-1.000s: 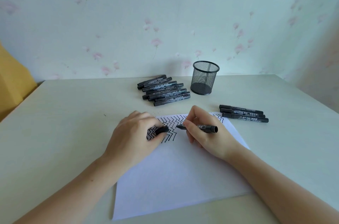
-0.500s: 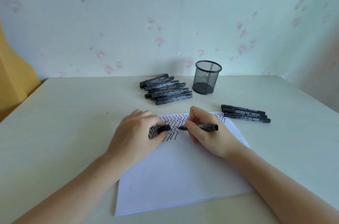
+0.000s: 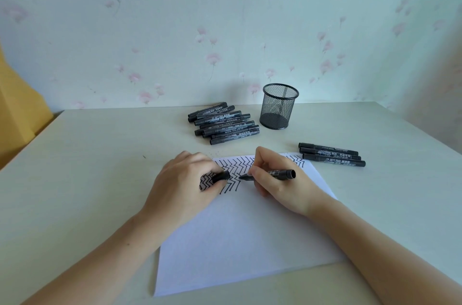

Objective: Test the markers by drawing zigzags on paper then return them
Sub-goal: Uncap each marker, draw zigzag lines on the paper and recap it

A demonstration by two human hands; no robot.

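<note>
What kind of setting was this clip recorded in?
Probably a room at home: floral wallpaper behind a plain desk, with a mesh pen cup and loose markers on it.

Home room, likely bedroom or study corner. Wallpaper (image 3: 225, 17) at 12 o'clock: pale green, pink flower print, domestic look. Plain cream desk (image 3: 87, 167) pushed against it. Mesh pen cup (image 3: 279, 106) at 12 o'clock, marker pile (image 3: 222, 123) at 11 o'clock, 3 markers (image 3: 331, 154) at 2 o'clock. Yellow furniture or fabric (image 3: 17, 109) at 9 o'clock, unclear which.
</note>
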